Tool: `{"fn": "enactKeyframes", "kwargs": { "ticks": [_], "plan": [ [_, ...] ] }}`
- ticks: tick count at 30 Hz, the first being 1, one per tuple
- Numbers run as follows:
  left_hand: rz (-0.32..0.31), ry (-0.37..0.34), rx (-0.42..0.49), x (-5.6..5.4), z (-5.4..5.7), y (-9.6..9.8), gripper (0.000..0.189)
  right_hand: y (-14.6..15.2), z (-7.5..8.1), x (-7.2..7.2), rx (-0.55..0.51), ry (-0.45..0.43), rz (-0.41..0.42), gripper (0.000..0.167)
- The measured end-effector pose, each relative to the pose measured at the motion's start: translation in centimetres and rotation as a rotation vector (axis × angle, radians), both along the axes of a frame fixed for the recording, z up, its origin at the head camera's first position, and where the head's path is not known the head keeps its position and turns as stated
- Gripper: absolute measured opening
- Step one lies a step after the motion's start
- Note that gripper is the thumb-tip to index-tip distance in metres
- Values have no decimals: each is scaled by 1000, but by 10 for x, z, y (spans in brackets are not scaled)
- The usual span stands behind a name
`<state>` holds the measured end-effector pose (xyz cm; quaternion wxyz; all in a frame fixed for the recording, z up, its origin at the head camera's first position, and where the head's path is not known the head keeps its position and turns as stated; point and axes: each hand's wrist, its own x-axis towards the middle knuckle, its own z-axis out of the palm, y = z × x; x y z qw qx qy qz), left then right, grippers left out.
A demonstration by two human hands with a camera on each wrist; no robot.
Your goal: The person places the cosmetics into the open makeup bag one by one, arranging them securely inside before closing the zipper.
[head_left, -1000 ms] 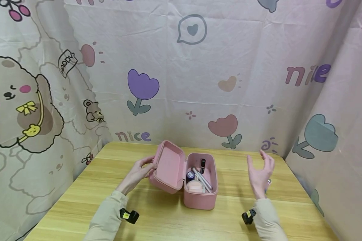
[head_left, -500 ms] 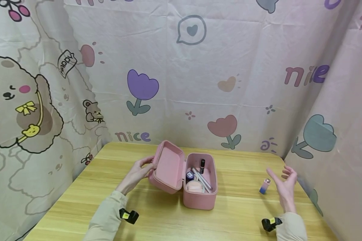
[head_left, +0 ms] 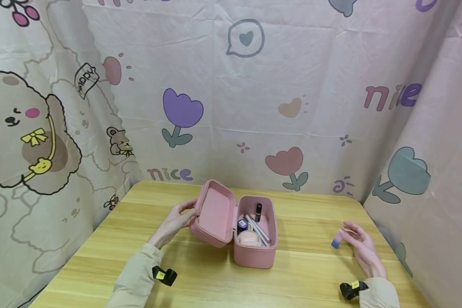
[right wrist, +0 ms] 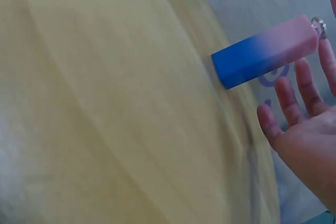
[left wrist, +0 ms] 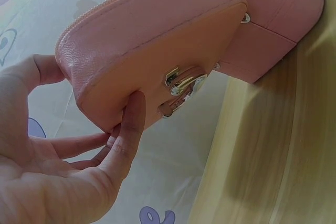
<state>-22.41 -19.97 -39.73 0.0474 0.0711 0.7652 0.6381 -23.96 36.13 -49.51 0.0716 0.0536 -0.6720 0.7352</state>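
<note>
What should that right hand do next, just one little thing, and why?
I'd probably gently close the right hand round the tube. Its fingers are near the tube's top but not wrapped round it, and the left hand is holding the box lid open.

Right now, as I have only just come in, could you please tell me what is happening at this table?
A person's left hand holds the open lid of a pink case. The right hand is at the top of a pink-and-blue tube standing blue end down on the table; whether it touches the tube is hard to tell. Inside the case are a black tube, slim sticks, a dark purple container and a pale puff.
</note>
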Motion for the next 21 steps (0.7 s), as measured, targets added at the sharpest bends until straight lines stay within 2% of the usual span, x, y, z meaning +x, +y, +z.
{"fn": "enactKeyframes", "kwargs": {
  "ticks": [9,21],
  "plan": [
    [-12,4,2,-1,0,0,61,4,-9,-1,-174,90,151,37],
    [-5,2,3,-1,0,0,60,3,-11,0,-225,65,145,36]
  ]
}}
